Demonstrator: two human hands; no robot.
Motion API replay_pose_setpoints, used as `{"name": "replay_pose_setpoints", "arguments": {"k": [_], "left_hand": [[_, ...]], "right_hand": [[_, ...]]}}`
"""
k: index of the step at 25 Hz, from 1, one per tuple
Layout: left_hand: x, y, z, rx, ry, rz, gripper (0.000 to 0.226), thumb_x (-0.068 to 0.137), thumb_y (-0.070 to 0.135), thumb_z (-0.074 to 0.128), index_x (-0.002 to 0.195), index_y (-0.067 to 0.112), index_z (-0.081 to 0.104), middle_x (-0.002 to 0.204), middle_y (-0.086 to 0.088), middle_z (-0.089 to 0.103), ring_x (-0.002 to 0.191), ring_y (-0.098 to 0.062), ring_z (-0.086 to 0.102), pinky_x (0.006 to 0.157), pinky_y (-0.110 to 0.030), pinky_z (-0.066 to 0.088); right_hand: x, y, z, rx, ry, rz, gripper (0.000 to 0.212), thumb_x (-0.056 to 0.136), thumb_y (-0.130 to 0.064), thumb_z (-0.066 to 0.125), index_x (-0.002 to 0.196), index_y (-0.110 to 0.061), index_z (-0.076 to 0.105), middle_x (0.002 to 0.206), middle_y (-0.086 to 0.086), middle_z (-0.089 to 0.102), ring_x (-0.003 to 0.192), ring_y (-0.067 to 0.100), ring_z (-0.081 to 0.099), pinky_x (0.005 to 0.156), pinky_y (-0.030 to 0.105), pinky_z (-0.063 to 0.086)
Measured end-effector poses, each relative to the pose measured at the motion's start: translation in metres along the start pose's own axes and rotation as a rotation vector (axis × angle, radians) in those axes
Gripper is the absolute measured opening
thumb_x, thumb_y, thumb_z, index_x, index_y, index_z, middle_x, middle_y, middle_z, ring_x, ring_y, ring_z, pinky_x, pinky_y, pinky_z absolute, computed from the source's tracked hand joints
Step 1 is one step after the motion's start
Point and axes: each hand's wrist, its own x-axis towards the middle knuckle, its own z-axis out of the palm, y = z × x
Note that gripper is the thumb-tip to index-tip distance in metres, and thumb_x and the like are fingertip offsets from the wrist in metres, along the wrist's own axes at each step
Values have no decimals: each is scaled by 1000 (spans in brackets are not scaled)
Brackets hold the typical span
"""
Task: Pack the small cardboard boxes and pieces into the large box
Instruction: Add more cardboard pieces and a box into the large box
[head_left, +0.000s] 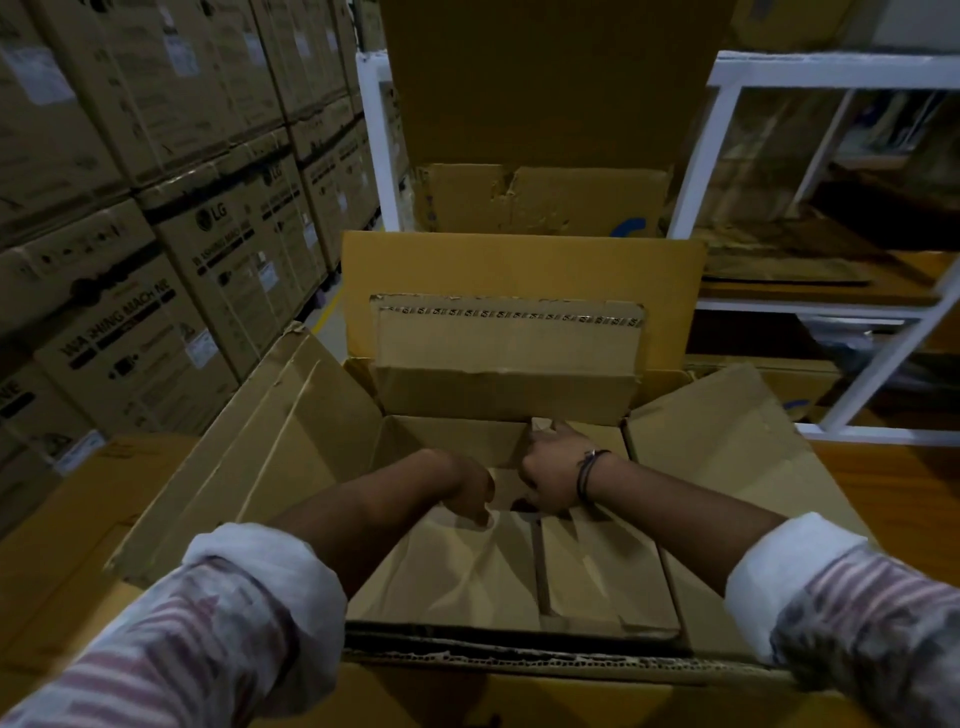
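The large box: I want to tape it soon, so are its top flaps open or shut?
Open. On the large box the left flap and right flap splay outward, and the far flap stands up.

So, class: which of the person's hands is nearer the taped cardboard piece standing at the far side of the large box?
Right. The right hand reaches just below the taped cardboard piece; the left hand sits lower, farther back from it.
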Motion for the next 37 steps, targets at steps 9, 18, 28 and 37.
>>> {"name": "replay_pose_setpoints", "arguments": {"k": [9,18,28,37], "left_hand": [[6,1,14,-44,-90,-33,65,103,47,53,160,22,31,151,-7,51,131,-27,56,111,-44,43],[2,0,7,-84,-72,-9,57,104,44,53,153,16,43,144,-10,57,125,-27,59,105,-40,47],[-42,-7,-25,-246,131,55,40,103,47,54,122,15,69,113,-3,69,103,-21,63,87,-35,48],[-99,-3,-29,-307,-97,279,29,103,38,58,105,17,78,82,13,75,66,5,64,71,-19,47]], "right_hand": [[-40,31,-35,-61,146,243,20,96,-28,59,111,-18,67,114,8,63,117,29,54,102,48,44],[-84,72,-27,-22,212,416,21,99,-10,49,109,-17,65,109,6,64,109,24,57,97,41,47],[-97,82,-19,7,287,432,21,96,-7,53,106,-19,67,106,5,64,102,22,59,85,35,47],[-89,73,-25,113,289,370,11,99,-22,55,101,-21,65,95,0,62,83,17,54,77,32,45]]}}
